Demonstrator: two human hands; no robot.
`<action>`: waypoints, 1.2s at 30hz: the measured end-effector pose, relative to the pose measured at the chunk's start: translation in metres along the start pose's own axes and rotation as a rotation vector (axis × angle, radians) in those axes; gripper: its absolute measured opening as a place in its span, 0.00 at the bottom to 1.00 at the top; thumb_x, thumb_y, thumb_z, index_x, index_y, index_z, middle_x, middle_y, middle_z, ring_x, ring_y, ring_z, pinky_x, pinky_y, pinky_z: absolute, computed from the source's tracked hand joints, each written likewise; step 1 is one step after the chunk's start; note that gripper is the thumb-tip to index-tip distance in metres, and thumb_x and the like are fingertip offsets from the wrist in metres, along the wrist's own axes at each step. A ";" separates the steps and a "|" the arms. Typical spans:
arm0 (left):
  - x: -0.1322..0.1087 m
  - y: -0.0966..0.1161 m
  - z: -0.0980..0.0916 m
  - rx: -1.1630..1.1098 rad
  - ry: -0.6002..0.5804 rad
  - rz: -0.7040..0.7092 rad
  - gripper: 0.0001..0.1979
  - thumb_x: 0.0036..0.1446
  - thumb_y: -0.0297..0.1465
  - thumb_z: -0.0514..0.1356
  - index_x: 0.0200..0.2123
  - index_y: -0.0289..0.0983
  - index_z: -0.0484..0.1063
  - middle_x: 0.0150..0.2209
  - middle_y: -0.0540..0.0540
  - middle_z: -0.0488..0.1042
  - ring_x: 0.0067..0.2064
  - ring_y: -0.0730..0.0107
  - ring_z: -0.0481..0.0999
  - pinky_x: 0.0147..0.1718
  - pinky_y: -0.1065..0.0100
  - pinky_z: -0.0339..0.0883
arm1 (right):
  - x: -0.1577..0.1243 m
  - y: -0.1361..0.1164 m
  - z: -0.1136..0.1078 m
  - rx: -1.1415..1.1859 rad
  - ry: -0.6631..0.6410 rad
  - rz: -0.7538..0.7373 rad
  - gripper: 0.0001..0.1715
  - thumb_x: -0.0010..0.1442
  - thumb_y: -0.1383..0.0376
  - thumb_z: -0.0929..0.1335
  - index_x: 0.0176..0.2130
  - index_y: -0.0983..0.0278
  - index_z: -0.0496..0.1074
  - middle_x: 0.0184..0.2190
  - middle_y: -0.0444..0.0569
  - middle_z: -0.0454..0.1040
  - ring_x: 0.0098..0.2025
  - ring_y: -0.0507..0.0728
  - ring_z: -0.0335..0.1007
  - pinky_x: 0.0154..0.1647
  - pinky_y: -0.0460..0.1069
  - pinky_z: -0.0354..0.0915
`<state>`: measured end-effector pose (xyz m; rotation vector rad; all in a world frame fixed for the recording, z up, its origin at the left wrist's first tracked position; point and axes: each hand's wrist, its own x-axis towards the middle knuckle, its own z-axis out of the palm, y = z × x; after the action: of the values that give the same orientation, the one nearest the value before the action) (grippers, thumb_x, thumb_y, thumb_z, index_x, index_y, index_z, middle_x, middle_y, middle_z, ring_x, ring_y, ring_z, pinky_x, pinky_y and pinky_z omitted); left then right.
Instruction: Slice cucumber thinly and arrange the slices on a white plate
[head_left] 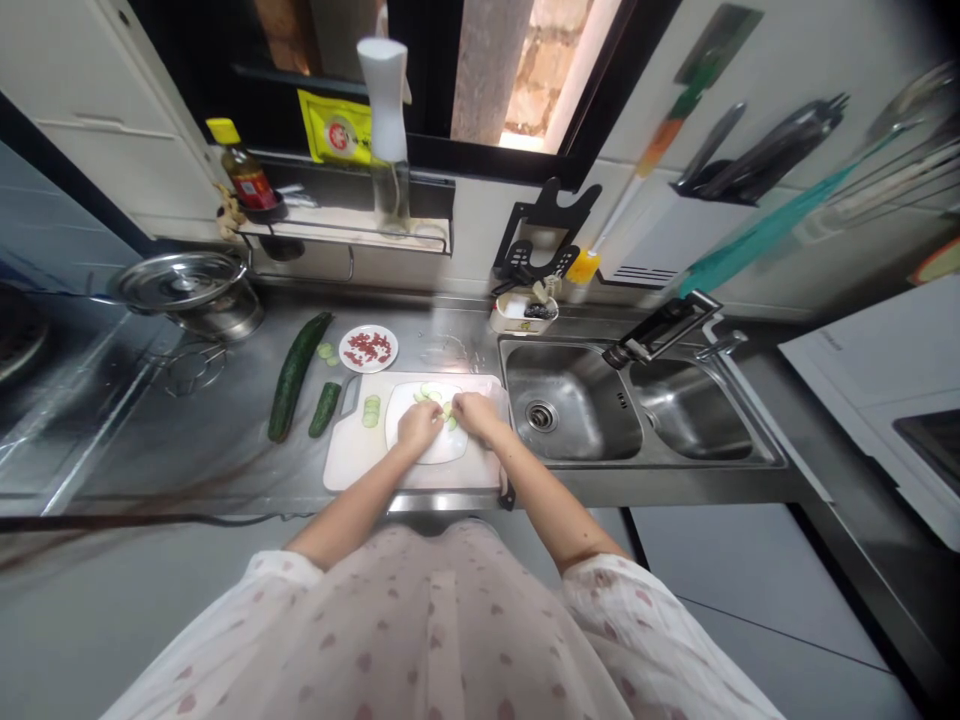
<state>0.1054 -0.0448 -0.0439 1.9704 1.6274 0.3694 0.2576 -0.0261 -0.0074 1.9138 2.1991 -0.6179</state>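
1. The cucumber slices [433, 392] are thin, pale-green discs on a smooth white plate [431, 450]. My knuckles hide most of them.
2. My left hand [418, 422] and right hand [474, 412] sit side by side over the plate, fingers curled down onto the slices. The fingertips are hidden, so I cannot tell whether either hand pinches a slice.
3. The plate rests on a matte white cutting board [352, 462] with rounded corners. A few loose slices [370, 410] lie on its left part.
4. Just left, on the brushed steel counter [225, 440], lie a short cucumber stub [325, 408] and 1 long, dark, glossy cucumber [298, 372].
5. Behind the board is a small round dish [368, 348] of red bits, too small to identify.
6. To the right is a steel sink [660, 440] with 2 basins.
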 end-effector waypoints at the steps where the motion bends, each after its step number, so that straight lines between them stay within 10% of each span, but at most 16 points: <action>1: 0.000 0.000 0.000 0.001 -0.001 0.005 0.09 0.56 0.31 0.56 0.39 0.38 0.74 0.41 0.43 0.76 0.44 0.61 0.72 0.42 0.66 0.63 | 0.000 0.000 0.000 -0.007 -0.002 -0.003 0.13 0.61 0.66 0.63 0.41 0.65 0.75 0.42 0.57 0.76 0.45 0.58 0.69 0.42 0.46 0.58; 14: -0.015 0.001 0.002 0.283 -0.029 0.311 0.16 0.60 0.28 0.51 0.47 0.41 0.74 0.43 0.41 0.70 0.47 0.59 0.65 0.46 0.63 0.62 | -0.003 -0.004 0.002 -0.108 0.012 -0.027 0.13 0.63 0.65 0.62 0.44 0.65 0.72 0.46 0.59 0.72 0.48 0.61 0.65 0.44 0.50 0.60; 36: -0.011 0.001 0.003 0.269 -0.080 0.325 0.17 0.59 0.27 0.52 0.48 0.41 0.74 0.41 0.40 0.70 0.47 0.60 0.66 0.46 0.63 0.62 | -0.013 0.014 0.010 0.078 0.075 0.223 0.13 0.63 0.62 0.63 0.44 0.65 0.70 0.42 0.55 0.75 0.42 0.56 0.70 0.38 0.46 0.59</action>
<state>0.1049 -0.0566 -0.0445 2.4287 1.3641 0.1954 0.2721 -0.0405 -0.0148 2.2151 1.9899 -0.6114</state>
